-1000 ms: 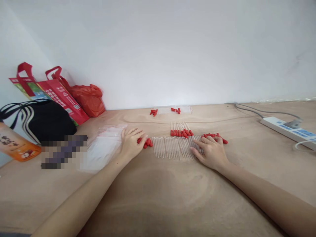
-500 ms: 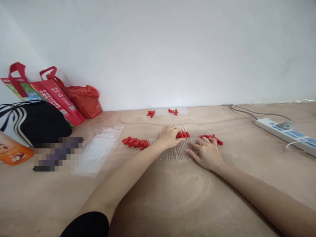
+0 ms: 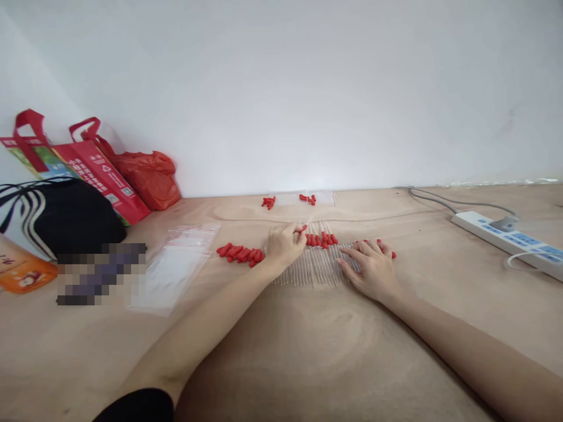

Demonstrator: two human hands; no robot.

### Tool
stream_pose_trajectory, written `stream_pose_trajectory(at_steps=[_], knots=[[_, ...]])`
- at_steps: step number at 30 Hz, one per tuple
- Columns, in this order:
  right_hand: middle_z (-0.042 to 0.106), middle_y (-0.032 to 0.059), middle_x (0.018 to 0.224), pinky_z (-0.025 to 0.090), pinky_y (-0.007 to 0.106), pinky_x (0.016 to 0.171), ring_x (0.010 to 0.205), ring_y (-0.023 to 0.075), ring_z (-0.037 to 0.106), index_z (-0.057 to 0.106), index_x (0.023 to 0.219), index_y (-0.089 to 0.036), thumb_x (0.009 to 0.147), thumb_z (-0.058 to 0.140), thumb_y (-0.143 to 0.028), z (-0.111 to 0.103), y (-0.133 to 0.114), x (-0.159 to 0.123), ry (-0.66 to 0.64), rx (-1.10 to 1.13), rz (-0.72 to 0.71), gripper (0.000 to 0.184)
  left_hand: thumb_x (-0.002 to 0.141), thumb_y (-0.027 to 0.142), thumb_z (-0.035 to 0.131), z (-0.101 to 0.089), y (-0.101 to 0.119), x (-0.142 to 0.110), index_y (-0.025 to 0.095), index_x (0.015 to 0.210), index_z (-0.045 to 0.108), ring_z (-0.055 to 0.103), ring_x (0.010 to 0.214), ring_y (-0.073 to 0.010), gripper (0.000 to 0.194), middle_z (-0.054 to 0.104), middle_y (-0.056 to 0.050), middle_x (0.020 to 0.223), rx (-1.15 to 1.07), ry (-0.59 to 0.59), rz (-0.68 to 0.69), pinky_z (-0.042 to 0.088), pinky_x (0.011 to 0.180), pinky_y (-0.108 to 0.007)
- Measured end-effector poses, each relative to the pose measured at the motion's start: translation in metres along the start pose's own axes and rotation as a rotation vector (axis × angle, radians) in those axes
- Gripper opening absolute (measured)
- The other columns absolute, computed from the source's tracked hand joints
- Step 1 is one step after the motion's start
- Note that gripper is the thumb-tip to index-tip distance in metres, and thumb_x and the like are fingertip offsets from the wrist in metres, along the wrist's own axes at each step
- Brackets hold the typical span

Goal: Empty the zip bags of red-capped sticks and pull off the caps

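My left hand (image 3: 284, 245) is closed in a pinch around the red bulb of a glass dropper (image 3: 302, 228), lifted over the row; its clear tube is hard to see. Just below it, several thin clear droppers (image 3: 310, 266) lie side by side with tips toward me. Behind these, more droppers (image 3: 323, 240) show red bulbs, their tubes pointing to the wall. Resting on the right part of the row is my right hand (image 3: 372, 266), fingers spread, partly covering red bulbs (image 3: 393, 255). Another cluster of red bulbs (image 3: 240, 253) lies to the left.
Clear zip bags (image 3: 176, 269) lie on the wooden table (image 3: 281, 357) at left. Bagged droppers (image 3: 285, 199) sit near the wall. A black drawstring bag (image 3: 83, 217), red shopping bags (image 3: 101, 176) and an orange pouch (image 3: 29, 269) stand left. A power strip (image 3: 505, 234) lies right.
My left hand has moved left from the bulbs in the middle and now holds a dropper by its bulb, uncovering the middle bulbs. My right hand has hardly moved.
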State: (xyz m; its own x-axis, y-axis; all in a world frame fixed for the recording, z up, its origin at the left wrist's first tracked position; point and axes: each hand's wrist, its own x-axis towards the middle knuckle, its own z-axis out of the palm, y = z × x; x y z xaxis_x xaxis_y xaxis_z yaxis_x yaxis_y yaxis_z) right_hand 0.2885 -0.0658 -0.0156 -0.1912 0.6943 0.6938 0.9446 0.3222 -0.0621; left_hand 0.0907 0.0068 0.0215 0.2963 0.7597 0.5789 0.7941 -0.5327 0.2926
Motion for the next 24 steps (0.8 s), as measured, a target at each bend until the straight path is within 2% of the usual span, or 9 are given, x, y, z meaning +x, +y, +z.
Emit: stream_pose_trajectory(at_steps=[2, 4, 7, 10, 13, 18, 21, 24], knots=[[0.059, 0.0047, 0.08, 0.031, 0.037, 0.077, 0.078, 0.0183, 0.049, 0.062, 0.099, -0.021, 0.082, 0.048, -0.036, 0.0, 0.0, 0.0, 0.035, 0.043, -0.006, 0.027, 0.075, 0.02, 0.053, -0.013, -0.014, -0.014, 0.018, 0.071, 0.059, 0.062, 0.072, -0.0187, 0.007, 0.067, -0.002, 0.071, -0.04, 0.105, 0.048, 0.043, 0.073, -0.034], [0.058, 0.0079, 0.093, 0.034, 0.036, 0.075, 0.082, 0.0187, 0.05, 0.058, 0.107, -0.02, 0.081, 0.049, -0.035, -0.001, -0.003, 0.001, 0.092, 0.092, -0.036, 0.032, 0.075, 0.019, 0.055, -0.027, -0.027, -0.03, 0.018, 0.072, 0.059, 0.063, 0.068, -0.0156, 0.005, 0.068, -0.001, 0.072, -0.119, 0.181, 0.198, 0.042, 0.075, -0.033], [0.053, 0.0107, 0.111, 0.036, 0.037, 0.08, 0.092, 0.0204, 0.049, 0.053, 0.116, -0.019, 0.08, 0.052, -0.037, -0.005, -0.01, 0.002, 0.122, 0.129, -0.156, 0.04, 0.076, 0.017, 0.056, -0.041, -0.037, -0.05, 0.019, 0.073, 0.059, 0.064, 0.067, -0.0116, 0.004, 0.07, 0.002, 0.076, -0.162, 0.16, 0.488, 0.039, 0.081, -0.033], [0.055, 0.0076, 0.113, 0.029, 0.042, 0.091, 0.102, 0.0218, 0.047, 0.054, 0.114, -0.023, 0.079, 0.053, -0.038, -0.008, -0.02, 0.002, 0.056, 0.126, -0.306, 0.038, 0.075, 0.014, 0.058, -0.045, -0.035, -0.061, 0.021, 0.075, 0.059, 0.063, 0.065, -0.0092, 0.007, 0.07, 0.004, 0.075, -0.153, 0.15, 0.656, 0.038, 0.083, -0.033], [0.061, 0.0027, 0.105, 0.021, 0.044, 0.096, 0.103, 0.0194, 0.049, 0.059, 0.104, -0.026, 0.081, 0.053, -0.034, -0.007, -0.027, 0.003, 0.058, 0.139, -0.38, 0.025, 0.075, 0.012, 0.06, -0.043, -0.027, -0.063, 0.021, 0.076, 0.058, 0.062, 0.065, -0.0083, 0.01, 0.071, 0.005, 0.077, -0.155, 0.15, 0.733, 0.037, 0.086, -0.034], [0.066, -0.0026, 0.089, 0.018, 0.044, 0.099, 0.095, 0.0154, 0.052, 0.062, 0.09, -0.026, 0.082, 0.053, -0.026, -0.002, -0.031, 0.004, 0.068, 0.178, -0.395, 0.012, 0.076, 0.013, 0.059, -0.041, -0.024, -0.063, 0.022, 0.076, 0.058, 0.062, 0.067, -0.0077, 0.009, 0.071, 0.006, 0.083, -0.136, 0.133, 0.805, 0.036, 0.088, -0.034], [0.065, -0.0022, 0.089, 0.018, 0.044, 0.1, 0.094, 0.0152, 0.053, 0.062, 0.083, -0.023, 0.082, 0.052, -0.023, -0.001, -0.031, 0.004, 0.063, 0.185, -0.379, 0.01, 0.077, 0.013, 0.058, -0.041, -0.024, -0.065, 0.023, 0.079, 0.059, 0.062, 0.072, -0.0087, 0.01, 0.07, 0.006, 0.084, -0.121, 0.124, 0.783, 0.035, 0.091, -0.034], [0.065, -0.0012, 0.09, 0.018, 0.045, 0.101, 0.095, 0.0154, 0.054, 0.061, 0.081, -0.021, 0.081, 0.052, -0.022, -0.002, -0.033, 0.004, 0.083, 0.171, -0.39, 0.01, 0.078, 0.022, 0.058, -0.039, -0.021, -0.067, 0.022, 0.095, 0.059, 0.061, 0.089, -0.0145, 0.016, 0.069, 0.0, 0.095, -0.072, 0.094, 0.673, 0.033, 0.094, -0.037]])
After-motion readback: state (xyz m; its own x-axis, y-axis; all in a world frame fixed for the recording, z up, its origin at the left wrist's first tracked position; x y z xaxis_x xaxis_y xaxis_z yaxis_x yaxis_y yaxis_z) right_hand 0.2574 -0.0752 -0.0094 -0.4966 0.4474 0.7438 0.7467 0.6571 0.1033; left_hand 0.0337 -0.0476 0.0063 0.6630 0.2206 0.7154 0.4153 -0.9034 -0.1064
